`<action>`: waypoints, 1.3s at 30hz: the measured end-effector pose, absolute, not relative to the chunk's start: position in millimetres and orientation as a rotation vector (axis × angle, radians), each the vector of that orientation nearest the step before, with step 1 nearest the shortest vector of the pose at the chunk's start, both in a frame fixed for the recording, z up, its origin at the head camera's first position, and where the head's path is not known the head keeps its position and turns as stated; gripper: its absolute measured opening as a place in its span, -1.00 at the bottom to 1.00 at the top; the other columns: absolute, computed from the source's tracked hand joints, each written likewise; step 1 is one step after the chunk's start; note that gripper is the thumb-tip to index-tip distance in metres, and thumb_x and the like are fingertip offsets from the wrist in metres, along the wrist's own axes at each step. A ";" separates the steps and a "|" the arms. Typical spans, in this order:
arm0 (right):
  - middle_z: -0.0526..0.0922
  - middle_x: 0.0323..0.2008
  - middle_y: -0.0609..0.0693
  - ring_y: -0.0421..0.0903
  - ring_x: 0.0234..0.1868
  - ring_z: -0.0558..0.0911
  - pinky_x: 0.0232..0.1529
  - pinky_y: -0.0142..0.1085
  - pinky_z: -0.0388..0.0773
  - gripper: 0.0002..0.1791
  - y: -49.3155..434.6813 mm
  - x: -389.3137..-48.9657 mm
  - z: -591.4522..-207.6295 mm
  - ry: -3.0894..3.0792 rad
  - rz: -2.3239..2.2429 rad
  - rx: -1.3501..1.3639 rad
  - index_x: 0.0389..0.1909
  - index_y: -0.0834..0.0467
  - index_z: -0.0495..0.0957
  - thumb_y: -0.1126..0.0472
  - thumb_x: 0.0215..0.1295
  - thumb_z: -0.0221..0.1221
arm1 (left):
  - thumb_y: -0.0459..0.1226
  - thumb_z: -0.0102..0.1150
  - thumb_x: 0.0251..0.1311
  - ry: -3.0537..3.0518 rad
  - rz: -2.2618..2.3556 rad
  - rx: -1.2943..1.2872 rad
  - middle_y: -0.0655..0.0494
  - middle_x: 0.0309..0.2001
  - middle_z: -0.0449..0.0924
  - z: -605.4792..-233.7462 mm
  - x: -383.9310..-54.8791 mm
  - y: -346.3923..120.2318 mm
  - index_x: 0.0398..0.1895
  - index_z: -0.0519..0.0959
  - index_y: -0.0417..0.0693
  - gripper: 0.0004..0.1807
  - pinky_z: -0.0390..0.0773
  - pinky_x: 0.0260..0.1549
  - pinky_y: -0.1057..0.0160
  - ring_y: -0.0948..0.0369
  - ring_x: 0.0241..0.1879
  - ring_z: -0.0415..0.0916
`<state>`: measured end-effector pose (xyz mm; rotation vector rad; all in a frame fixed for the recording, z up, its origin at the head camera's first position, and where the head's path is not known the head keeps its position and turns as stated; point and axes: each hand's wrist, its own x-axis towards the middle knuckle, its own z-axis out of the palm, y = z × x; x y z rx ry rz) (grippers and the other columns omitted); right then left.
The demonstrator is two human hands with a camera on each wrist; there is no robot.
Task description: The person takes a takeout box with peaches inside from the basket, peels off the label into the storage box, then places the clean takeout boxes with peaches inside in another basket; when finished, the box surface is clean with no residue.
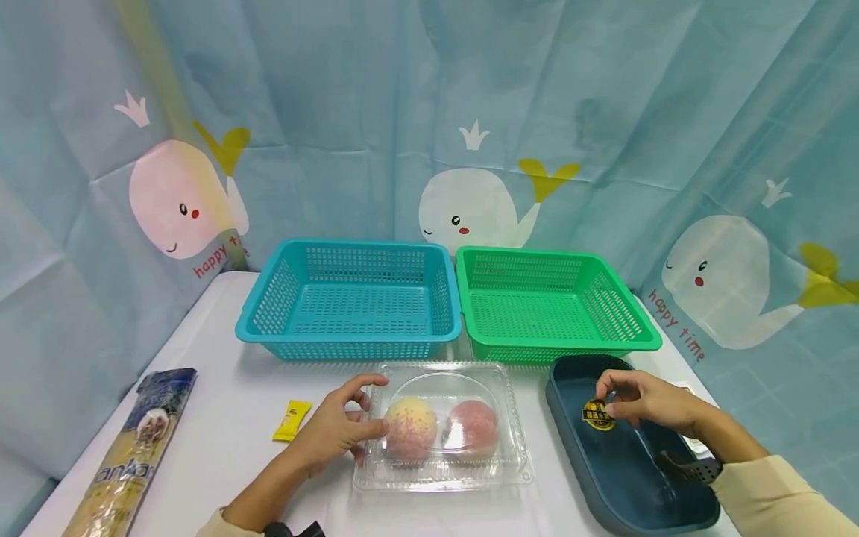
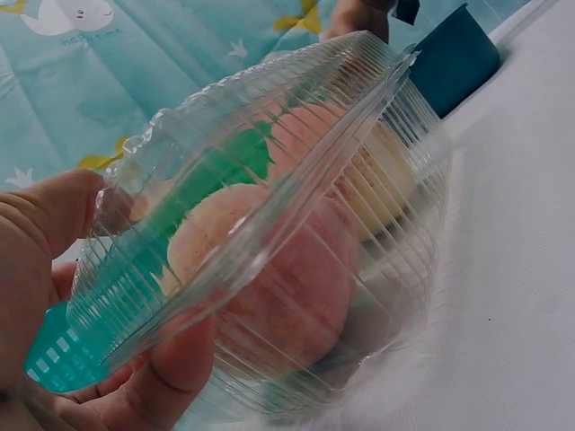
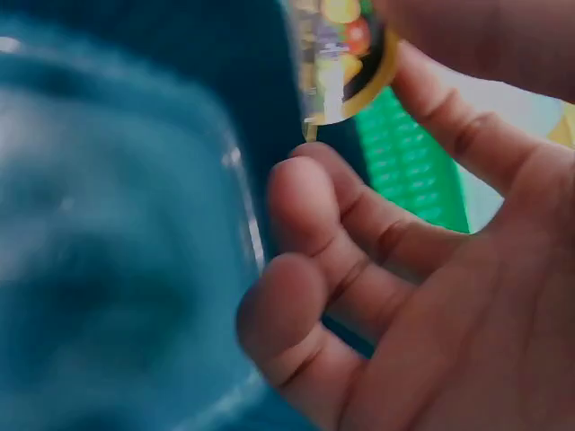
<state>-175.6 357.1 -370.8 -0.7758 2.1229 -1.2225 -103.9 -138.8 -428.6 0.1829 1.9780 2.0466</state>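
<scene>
On the white table stands a clear plastic clamshell box (image 1: 443, 473) with two peach-like fruits inside, one yellowish (image 1: 411, 429) and one pink (image 1: 472, 428). My left hand (image 1: 335, 425) grips the box's left side, and the left wrist view shows thumb and fingers at the rim of the clear box (image 2: 243, 260). Over the dark blue tray (image 1: 604, 477) my right hand (image 1: 647, 401) pinches a round black and gold sticker (image 1: 599, 415). In the right wrist view the sticker (image 3: 346, 54) is partly cut off, and the other fingers (image 3: 301, 202) are bent.
A blue basket (image 1: 362, 350) and a green basket (image 1: 557, 350) stand side by side at the back. Left of my left hand lies a small yellow packet (image 1: 291, 420). A long printed bag (image 1: 130, 455) lies at the far left. A curtain (image 1: 362, 112) hangs behind the table.
</scene>
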 end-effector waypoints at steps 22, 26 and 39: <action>0.41 -0.39 0.05 -0.21 -0.41 0.39 -0.50 -0.38 0.37 -0.78 364.3 -179.7 -415.0 2.353 -0.971 -0.931 -0.23 0.21 0.46 0.43 0.13 0.25 | -0.47 0.40 -0.03 1.948 2.057 0.171 -0.16 -0.17 0.12 -428.1 -104.6 -137.7 0.29 0.34 -0.09 -0.25 0.51 -0.78 0.27 0.19 -0.62 0.33; 0.39 -0.40 0.04 -0.26 -0.51 0.36 -0.58 -0.41 0.37 -0.75 362.7 -177.3 -420.8 2.412 -0.959 -0.923 -0.17 0.21 0.47 0.40 0.15 0.27 | -0.47 0.40 -0.03 1.941 2.063 0.169 -0.16 -0.17 0.12 -428.1 -105.4 -137.9 0.28 0.35 -0.07 -0.25 0.51 -0.78 0.27 0.18 -0.61 0.35; 0.34 -0.39 0.01 -0.29 -0.59 0.35 -0.57 -0.37 0.31 -0.37 354.3 -166.0 -426.8 2.700 -0.772 -0.848 0.14 0.19 0.39 0.29 0.03 0.41 | -0.46 0.39 -0.01 1.941 2.059 0.182 -0.14 -0.17 0.11 -428.0 -105.1 -139.0 0.29 0.33 -0.09 -0.26 0.51 -0.80 0.27 0.16 -0.59 0.40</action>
